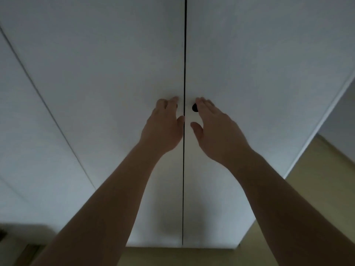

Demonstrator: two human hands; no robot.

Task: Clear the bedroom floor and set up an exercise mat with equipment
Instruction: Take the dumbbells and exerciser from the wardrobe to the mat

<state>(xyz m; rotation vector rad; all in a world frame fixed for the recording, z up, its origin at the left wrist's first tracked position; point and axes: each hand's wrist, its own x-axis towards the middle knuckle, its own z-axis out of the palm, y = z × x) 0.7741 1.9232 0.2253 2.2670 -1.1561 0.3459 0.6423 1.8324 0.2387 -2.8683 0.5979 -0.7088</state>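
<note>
A tall white wardrobe fills the view, its two doors closed with a thin dark gap between them. My left hand (163,125) reaches the left door (115,73) and covers its knob, fingers curled at it. My right hand (215,127) is at the right door (269,73), fingers spread just beside a small black round knob (194,107), which shows partly. No mat or exercise equipment is in view.
A further white door panel (23,131) continues to the left. Yellowish floor (317,189) shows at the right and along the bottom, with a white wall edge at the far right. Something dark sits at the lower left corner.
</note>
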